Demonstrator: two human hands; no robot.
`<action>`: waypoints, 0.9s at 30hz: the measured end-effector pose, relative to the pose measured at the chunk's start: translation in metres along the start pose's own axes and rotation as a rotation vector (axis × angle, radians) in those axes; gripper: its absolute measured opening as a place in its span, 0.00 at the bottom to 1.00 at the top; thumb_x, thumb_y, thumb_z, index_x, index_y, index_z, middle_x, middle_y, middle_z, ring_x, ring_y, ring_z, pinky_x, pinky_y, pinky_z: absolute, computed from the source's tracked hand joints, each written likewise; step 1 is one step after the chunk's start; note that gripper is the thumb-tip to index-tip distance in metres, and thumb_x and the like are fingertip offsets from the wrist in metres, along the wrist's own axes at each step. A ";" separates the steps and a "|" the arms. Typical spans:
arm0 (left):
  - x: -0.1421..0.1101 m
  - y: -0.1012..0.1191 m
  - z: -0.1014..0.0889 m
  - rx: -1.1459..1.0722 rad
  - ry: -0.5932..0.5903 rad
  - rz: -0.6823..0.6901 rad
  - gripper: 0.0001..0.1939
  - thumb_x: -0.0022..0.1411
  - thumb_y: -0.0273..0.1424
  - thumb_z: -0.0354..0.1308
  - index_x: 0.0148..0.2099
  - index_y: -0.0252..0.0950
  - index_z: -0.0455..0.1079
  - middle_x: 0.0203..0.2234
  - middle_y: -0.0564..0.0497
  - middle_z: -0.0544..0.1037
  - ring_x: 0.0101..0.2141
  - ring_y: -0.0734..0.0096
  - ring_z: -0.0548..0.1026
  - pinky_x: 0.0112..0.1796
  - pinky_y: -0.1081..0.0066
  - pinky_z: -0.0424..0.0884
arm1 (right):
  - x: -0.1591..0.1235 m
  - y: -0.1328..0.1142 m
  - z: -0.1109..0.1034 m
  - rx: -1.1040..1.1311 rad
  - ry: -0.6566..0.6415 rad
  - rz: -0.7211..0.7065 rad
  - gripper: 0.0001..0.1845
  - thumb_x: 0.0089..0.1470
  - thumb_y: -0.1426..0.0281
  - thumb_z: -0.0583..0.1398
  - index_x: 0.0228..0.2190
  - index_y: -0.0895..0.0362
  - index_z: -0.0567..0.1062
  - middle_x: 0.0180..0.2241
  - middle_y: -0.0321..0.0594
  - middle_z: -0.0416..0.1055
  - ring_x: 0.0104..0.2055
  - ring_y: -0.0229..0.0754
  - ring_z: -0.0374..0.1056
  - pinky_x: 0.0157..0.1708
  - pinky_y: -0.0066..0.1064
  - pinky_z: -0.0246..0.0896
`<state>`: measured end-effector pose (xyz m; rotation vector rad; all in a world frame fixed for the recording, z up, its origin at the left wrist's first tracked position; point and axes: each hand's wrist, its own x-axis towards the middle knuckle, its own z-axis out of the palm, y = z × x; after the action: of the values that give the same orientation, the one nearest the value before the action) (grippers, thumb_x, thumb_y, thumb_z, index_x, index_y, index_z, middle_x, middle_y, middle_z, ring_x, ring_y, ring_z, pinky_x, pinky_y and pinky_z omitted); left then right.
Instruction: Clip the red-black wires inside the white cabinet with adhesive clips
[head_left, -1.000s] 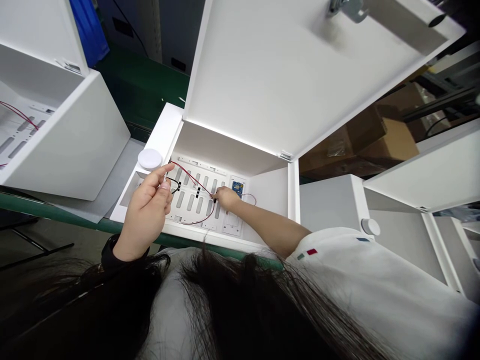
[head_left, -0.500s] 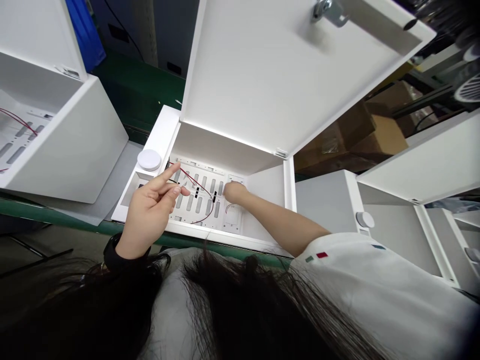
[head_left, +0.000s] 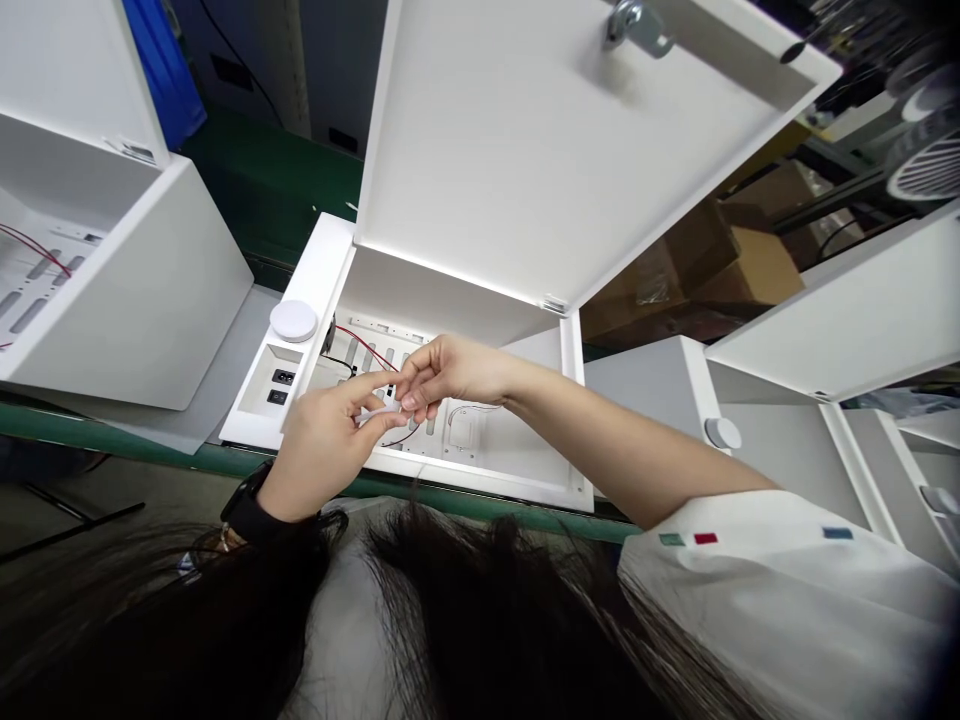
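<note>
A white metal cabinet point(head_left: 315, 270) lies on its back with its door point(head_left: 540, 140) swung up. Inside is a slotted white plate point(head_left: 375, 355) with red and black wires point(head_left: 360, 345) across it. My left hand point(head_left: 322, 440) and my right hand point(head_left: 442, 375) meet above the cabinet's front edge, fingertips pinched together on something small and pale that I cannot make out. A white round knob point(head_left: 294, 320) sits on the cabinet's left rim, beside two black sockets point(head_left: 279, 385).
Another open white cabinet point(head_left: 150, 290) with red wires stands at the left. More white cabinets point(head_left: 825, 320) are at the right, one with a round knob point(head_left: 722, 432). Cardboard boxes point(head_left: 720, 265) lie behind. A green bench edge point(head_left: 150, 445) runs below. My dark hair fills the bottom.
My right hand has come out of the cabinet's inside and up to my left hand. My left hand's fingers, spread before, now pinch against the right fingertips. The blue board is no longer visible.
</note>
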<state>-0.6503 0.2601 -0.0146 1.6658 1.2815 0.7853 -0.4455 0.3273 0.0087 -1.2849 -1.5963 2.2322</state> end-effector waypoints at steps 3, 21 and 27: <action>0.001 0.001 0.002 0.076 -0.029 0.031 0.18 0.59 0.40 0.64 0.52 0.49 0.72 0.28 0.59 0.80 0.23 0.73 0.72 0.30 0.68 0.67 | 0.000 0.002 -0.001 -0.089 -0.032 0.001 0.17 0.39 0.64 0.72 0.31 0.61 0.80 0.26 0.39 0.78 0.30 0.36 0.73 0.34 0.30 0.70; -0.001 0.001 -0.008 -0.395 0.382 0.074 0.14 0.62 0.29 0.60 0.51 0.37 0.68 0.47 0.46 0.73 0.50 0.65 0.71 0.47 0.66 0.68 | 0.058 0.179 -0.046 -1.092 0.475 0.317 0.18 0.57 0.76 0.56 0.46 0.57 0.81 0.48 0.42 0.77 0.50 0.43 0.72 0.49 0.26 0.62; 0.001 0.001 -0.008 -0.400 0.383 0.069 0.15 0.61 0.29 0.61 0.50 0.38 0.69 0.46 0.47 0.73 0.50 0.65 0.71 0.46 0.67 0.69 | 0.054 0.182 -0.050 -1.289 0.325 0.288 0.20 0.57 0.79 0.54 0.46 0.56 0.80 0.46 0.46 0.77 0.49 0.45 0.71 0.45 0.27 0.60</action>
<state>-0.6565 0.2626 -0.0108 1.2791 1.2203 1.3548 -0.3798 0.3120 -0.1762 -2.0083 -2.8947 0.7480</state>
